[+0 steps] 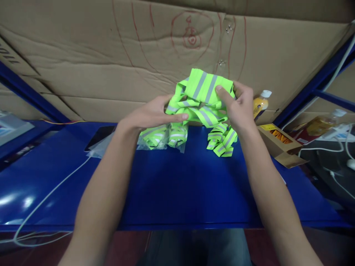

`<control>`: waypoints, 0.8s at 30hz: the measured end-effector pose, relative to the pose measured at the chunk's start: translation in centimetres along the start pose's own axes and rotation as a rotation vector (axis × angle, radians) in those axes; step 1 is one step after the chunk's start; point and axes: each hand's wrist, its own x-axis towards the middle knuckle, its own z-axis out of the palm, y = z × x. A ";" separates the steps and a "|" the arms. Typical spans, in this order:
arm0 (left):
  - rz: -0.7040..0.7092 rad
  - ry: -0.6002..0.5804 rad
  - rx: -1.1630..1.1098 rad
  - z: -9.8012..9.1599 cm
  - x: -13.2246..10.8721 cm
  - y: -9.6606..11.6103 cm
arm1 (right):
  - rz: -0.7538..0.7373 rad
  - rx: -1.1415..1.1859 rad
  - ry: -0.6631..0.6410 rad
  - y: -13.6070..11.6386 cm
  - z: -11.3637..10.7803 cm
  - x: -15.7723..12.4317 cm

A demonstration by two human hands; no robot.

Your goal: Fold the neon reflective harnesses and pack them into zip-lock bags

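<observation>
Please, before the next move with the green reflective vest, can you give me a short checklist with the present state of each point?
1. Right hand grips the folded part of the reflective vest: ok.
2. Left hand holds its straps: ok.
3. Vest lifted free of the blue table: not ok, the loose strap ends seem to rest on it.
4. Bagged vests separate from the held straps: cannot tell, they lie right under the left hand.
5. Bottle upright: ok.
6. White cable away from both hands: ok.
</observation>
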 end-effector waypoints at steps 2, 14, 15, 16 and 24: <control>0.046 0.143 -0.143 0.2 0.1 0.1 | 0.053 0.013 -0.019 -1.0 -0.3 -0.2; 0.007 0.154 -0.010 0.0 0.1 0.0 | 0.033 -0.286 -0.166 -4.3 -0.5 -0.2; 0.002 0.181 -0.013 -0.3 0.1 -0.1 | 0.042 -0.261 -0.205 -4.2 -0.8 -0.2; 0.001 0.206 -0.022 -0.6 0.0 -0.2 | 0.052 -0.230 -0.253 -4.0 -1.3 -0.1; -0.043 0.371 -0.251 -0.1 0.6 -0.2 | 0.042 -0.412 -0.248 -2.7 -3.4 -0.3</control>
